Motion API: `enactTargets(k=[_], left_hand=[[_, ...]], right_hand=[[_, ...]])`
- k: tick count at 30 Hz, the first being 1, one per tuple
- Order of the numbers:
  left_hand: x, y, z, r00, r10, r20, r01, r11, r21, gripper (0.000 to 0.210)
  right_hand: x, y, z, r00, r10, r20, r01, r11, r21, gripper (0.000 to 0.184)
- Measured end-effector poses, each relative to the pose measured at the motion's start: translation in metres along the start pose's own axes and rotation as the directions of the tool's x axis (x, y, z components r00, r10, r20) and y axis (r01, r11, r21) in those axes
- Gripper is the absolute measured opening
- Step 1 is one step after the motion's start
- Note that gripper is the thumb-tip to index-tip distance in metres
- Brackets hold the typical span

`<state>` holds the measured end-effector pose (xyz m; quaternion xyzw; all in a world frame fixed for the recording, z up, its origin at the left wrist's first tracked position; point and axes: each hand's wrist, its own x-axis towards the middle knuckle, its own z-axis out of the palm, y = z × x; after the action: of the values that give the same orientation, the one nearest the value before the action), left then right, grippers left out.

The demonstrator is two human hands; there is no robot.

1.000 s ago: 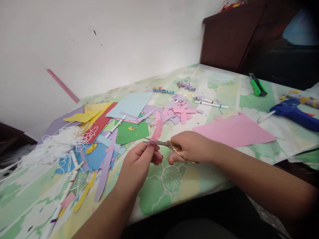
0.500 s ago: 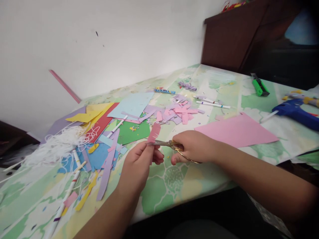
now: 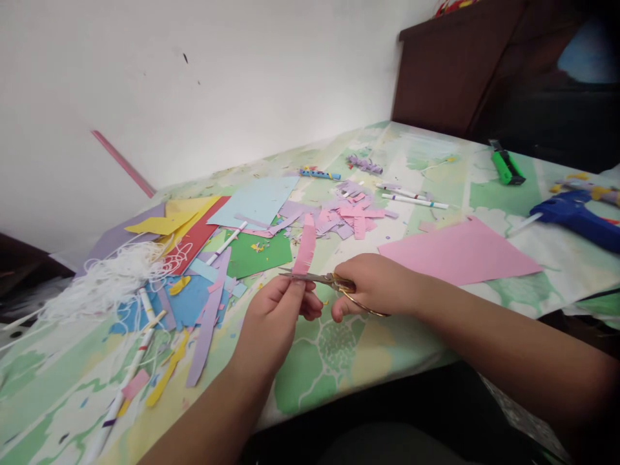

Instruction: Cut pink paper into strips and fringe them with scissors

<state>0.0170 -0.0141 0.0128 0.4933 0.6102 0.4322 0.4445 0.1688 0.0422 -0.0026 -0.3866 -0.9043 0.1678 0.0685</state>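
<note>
My left hand (image 3: 274,313) pinches a pink paper strip (image 3: 305,242) between thumb and fingers, and the strip stands up from the grip with small cuts along its edge. In my right hand (image 3: 372,284) is a pair of gold-handled scissors (image 3: 334,279), its blades reaching left across the strip just above my left thumb. Beyond the hands lies a heap of pink and purple paper scraps (image 3: 358,213). A larger sheet of pink paper (image 3: 455,255) rests to the right, partly behind my right forearm.
On the left are tangled white string (image 3: 116,278), coloured paper sheets (image 3: 259,200), a green sheet (image 3: 261,255) and several white markers (image 3: 227,242). A blue glue gun (image 3: 576,216) and a green box cutter (image 3: 506,165) lie on the right. Behind stands a white wall (image 3: 242,77).
The pink strip now shows more length above my left fingers and stands straighter. The scissor blades have come further left across it. My right hand has hardly moved.
</note>
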Motion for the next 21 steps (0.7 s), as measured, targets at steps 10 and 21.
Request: enactTargets(k=[10, 21], left_hand=[[0.0004, -0.0003, 0.0002, 1.000, -0.014, -0.003, 0.014, 1.000, 0.002, 0.014], [-0.0011, 0.0025, 0.0005, 1.000, -0.024, 0.013, 0.023, 1.000, 0.016, 0.013]], right_hand=[[0.0013, -0.0003, -0.0018, 1.000, -0.005, -0.007, 0.005, 1.000, -0.004, 0.054], [-0.0035, -0.0012, -0.0032, 0.999, -0.039, 0.008, 0.039, 0.999, 0.007, 0.056]])
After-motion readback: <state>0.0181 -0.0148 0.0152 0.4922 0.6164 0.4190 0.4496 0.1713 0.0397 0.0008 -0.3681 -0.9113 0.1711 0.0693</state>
